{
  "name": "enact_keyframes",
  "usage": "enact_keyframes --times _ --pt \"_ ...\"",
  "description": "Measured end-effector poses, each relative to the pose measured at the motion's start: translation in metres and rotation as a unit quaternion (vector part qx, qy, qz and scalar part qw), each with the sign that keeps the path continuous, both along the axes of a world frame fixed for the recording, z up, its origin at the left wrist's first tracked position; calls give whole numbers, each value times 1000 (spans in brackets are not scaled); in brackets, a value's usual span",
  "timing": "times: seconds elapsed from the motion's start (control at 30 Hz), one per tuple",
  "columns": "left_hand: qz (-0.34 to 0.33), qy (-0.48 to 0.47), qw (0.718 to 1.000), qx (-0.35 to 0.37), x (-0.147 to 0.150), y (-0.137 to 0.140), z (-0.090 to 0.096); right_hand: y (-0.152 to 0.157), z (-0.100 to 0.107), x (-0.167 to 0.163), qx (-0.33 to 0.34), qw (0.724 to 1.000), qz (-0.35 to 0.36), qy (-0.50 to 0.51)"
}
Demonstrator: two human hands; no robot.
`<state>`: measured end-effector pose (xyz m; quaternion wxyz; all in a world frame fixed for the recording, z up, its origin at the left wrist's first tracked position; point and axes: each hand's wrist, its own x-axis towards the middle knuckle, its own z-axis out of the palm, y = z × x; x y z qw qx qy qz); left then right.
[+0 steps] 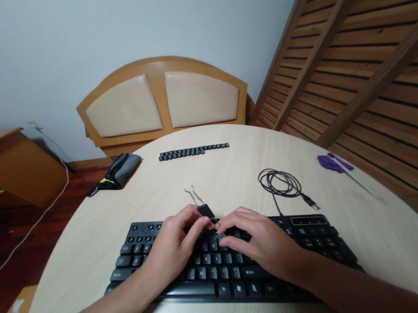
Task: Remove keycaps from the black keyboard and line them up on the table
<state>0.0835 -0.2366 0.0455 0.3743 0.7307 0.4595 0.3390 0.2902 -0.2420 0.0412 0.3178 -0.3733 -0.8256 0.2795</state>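
A black keyboard (196, 289) lies near the front of the round table, and several key positions along its upper left rows have no caps. My left hand (176, 241) is closed on a keycap puller (206, 211) with a black plastic body; its bent wire prongs point away from me. The puller's near end reaches the fingertips of my right hand (257, 238). Those right fingers are bent together over the upper middle keys, and whatever lies between them is too small and covered to make out.
Removed keycaps (183, 153) stand in two rows at the table's far side. A black pouch (121, 171) lies at left. The coiled USB cable (280, 182) rests behind the keyboard; a purple cloth (330, 163) and a thin brush (358, 179) are at right.
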Motion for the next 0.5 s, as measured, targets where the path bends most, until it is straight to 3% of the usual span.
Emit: enact_keyframes --times 0.5 --pt "20 11 1000 -11 0 3 -3 0 -3 1 -25 995 -98 -6"
